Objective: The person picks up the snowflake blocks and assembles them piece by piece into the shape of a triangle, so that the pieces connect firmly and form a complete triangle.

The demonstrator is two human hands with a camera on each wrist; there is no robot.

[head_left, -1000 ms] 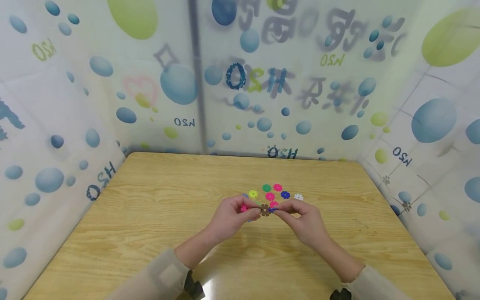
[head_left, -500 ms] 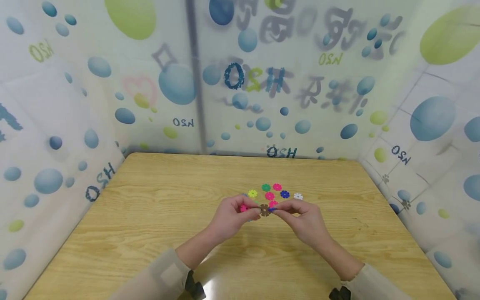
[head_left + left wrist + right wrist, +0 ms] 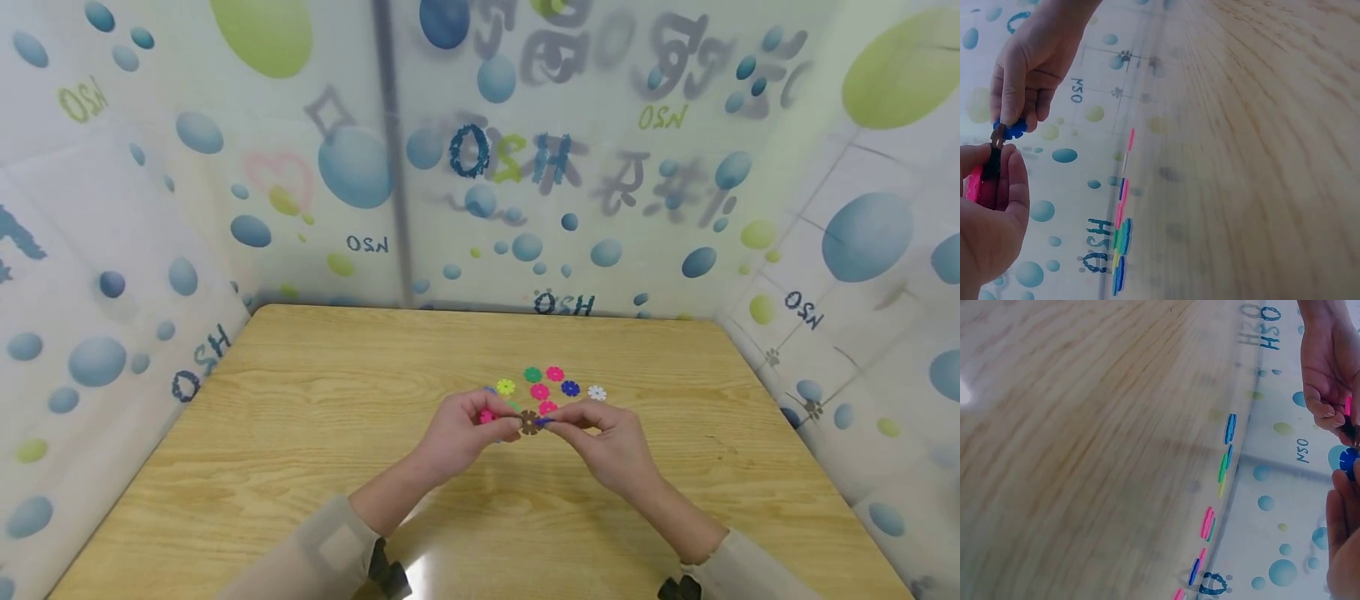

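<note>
In the head view my left hand [image 3: 463,432] pinches a brown flower-shaped interlocking disc [image 3: 529,422] between thumb and forefinger, above the table. The left wrist view shows a black disc [image 3: 994,164] and a pink disc [image 3: 974,184] joined behind the brown one, partly covered by the left fingers. My right hand [image 3: 611,442] pinches a dark blue disc [image 3: 543,421] by its edge. The blue disc touches the brown one's right side, set crosswise to it; how deep the slots engage is too small to tell. In the right wrist view the blue disc [image 3: 1347,462] sits between both hands.
Several loose discs lie on the wooden table [image 3: 337,375] beyond the hands, among them a yellow disc [image 3: 506,387], a green disc [image 3: 532,374], another blue disc [image 3: 571,388] and a white disc [image 3: 597,392]. Patterned curtains [image 3: 300,167] enclose the table behind and at both sides.
The hands stay nearly in place, still gripping the brown and blue discs. The brown disc has shifted very slightly; the loose discs have not moved.
</note>
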